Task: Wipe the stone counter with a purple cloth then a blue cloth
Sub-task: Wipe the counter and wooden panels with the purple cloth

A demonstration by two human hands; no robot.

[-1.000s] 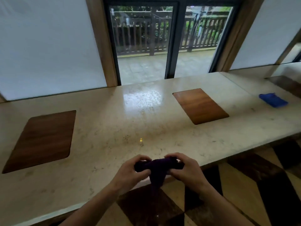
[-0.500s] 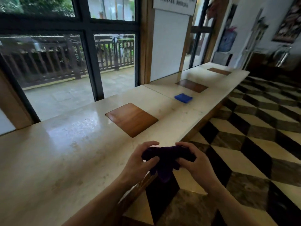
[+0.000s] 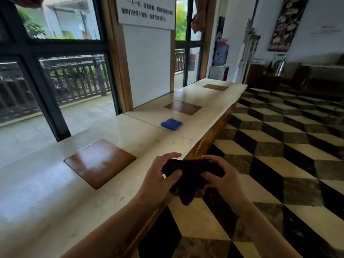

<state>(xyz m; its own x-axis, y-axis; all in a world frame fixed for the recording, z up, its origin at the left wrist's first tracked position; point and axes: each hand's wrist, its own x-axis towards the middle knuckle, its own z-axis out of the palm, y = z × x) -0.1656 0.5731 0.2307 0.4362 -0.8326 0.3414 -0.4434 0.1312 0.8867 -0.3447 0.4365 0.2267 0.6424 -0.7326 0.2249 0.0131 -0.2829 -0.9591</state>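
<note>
We hold the purple cloth [image 3: 188, 175] bunched between our left hand [image 3: 160, 175] and right hand [image 3: 221, 178], each grip pinching it. The blue cloth [image 3: 171, 124] lies folded far down the stone counter [image 3: 130, 131].

Bare forearms, no sleeves, hands [image 3: 160, 179] unadorned.

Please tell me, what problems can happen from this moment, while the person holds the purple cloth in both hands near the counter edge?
1. The purple cloth is bunched between the left hand and right hand, with a corner hanging over the floor; wiped like this, it may cover little of the stone counter.
2. The blue cloth lies on the counter ahead; a long wipe could push it along or off the edge.
</note>
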